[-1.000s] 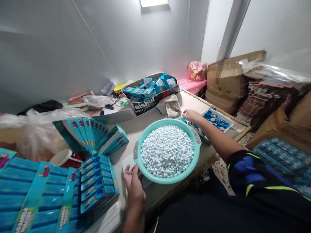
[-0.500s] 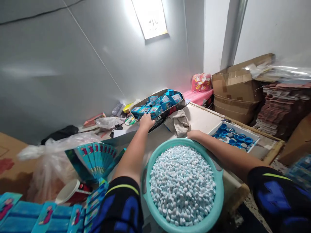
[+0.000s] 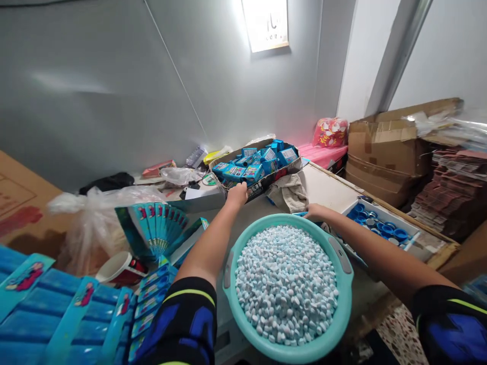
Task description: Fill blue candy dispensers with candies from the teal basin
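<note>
My left hand (image 3: 238,194) reaches to the near edge of an open cardboard box (image 3: 262,188) filled with small blue printed boxes (image 3: 243,171). Its fingers are curled at the rim and seem to grip it; the fingertips are partly hidden. My right hand (image 3: 315,211) is closed low behind the far rim of a turquoise basin (image 3: 348,314), beside a crumpled beige cloth (image 3: 291,193). A bit of blue shows by its fingers, but what they hold is hidden. Small white and pale-blue pellets (image 3: 287,284) are heaped in the basin.
To the left are a fanned blue card display (image 3: 154,228), a paper cup (image 3: 117,268), rows of blue packets (image 3: 45,314) and a plastic bag (image 3: 102,223). A white tray of blue caps (image 3: 380,225) lies right. Cardboard cartons (image 3: 388,152) stand behind it.
The view has shifted, moving the background rightward. My left hand stays at the box edge. My right hand is slightly farther right, and a bit of blue now shows by its fingers.
</note>
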Tool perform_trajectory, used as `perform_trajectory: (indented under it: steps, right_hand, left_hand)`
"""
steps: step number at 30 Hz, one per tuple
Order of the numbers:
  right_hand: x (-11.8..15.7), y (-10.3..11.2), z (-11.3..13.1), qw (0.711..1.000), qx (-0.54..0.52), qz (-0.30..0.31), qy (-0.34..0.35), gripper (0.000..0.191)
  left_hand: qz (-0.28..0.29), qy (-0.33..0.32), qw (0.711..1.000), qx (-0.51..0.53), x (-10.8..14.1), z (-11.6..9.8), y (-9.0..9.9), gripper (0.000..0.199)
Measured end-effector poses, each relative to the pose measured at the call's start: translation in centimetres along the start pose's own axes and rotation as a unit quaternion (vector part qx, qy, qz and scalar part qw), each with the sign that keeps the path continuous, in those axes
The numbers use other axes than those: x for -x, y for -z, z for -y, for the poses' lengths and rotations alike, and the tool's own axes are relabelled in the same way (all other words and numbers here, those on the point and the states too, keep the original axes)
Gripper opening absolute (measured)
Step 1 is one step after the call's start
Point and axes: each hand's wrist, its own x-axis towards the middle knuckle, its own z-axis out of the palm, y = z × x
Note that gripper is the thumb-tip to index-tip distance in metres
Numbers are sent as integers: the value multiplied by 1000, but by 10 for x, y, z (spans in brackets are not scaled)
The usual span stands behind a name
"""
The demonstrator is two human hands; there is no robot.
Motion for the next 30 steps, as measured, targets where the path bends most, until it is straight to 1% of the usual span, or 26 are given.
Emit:
perform_trajectory:
  steps: [2, 4, 7, 9, 12, 13, 15, 18, 20, 21, 22, 23, 26, 27, 28, 30]
  right_hand:
    - [1, 3, -3, 999, 6, 37, -5, 31]
    - [3, 5, -6, 999, 7, 45, -6, 38]
    - [4, 5, -10, 999, -2, 44, 0, 48]
    - [5, 4, -11, 999, -15, 36, 13, 50]
    - [8, 5, -9, 999, -31, 25, 23, 52]
    - [9, 6, -8, 999, -35, 17, 18, 54]
    - [17, 11, -6, 999, -47, -17, 3, 56]
    - [42, 23, -3, 988, -93, -122, -11, 57]
    - [68, 32, 2, 968, -159, -193, -13, 60]
    - [83, 36, 5, 955, -199, -219, -13, 62]
    - [98, 38, 8, 941, -239, -242, -13, 64]
    - [113, 40, 12, 925, -273, -263, -16, 66]
    - [149, 39, 21, 882, -333, -331, -42, 68]
    - [157, 36, 23, 868, -343, -354, -56, 68]
    - [163, 33, 24, 856, -354, -371, -68, 68]
    - [169, 27, 24, 838, -375, -387, -84, 67]
  left_hand:
    - [1, 8, 1000, 0, 15, 12, 0, 39]
    - [1, 18, 1000, 4, 32, 26, 0, 34]
    - [0, 31, 999, 21, 56, 45, -1, 29]
    - [0, 33, 999, 37, 68, 55, -1, 26]
    - [3, 18, 998, 63, 78, 66, 2, 18]
    - [-1, 15, 997, 70, 80, 71, 5, 20]
    - [-23, 29, 997, 73, 84, 87, 14, 33]
    - [-55, 86, 994, 40, 90, 123, 30, 56]
    - [-43, 120, 992, 7, 95, 148, 34, 70]
    - [-29, 127, 991, -8, 97, 159, 34, 73]
    - [-15, 127, 992, -21, 97, 169, 32, 70]
    - [0, 121, 992, -31, 97, 176, 29, 62]
    - [31, 97, 993, -53, 91, 192, 21, 24]
    - [38, 95, 993, -55, 87, 195, 19, 18]
    - [44, 96, 993, -55, 83, 198, 19, 17]
    - [56, 95, 993, -45, 74, 203, 21, 17]
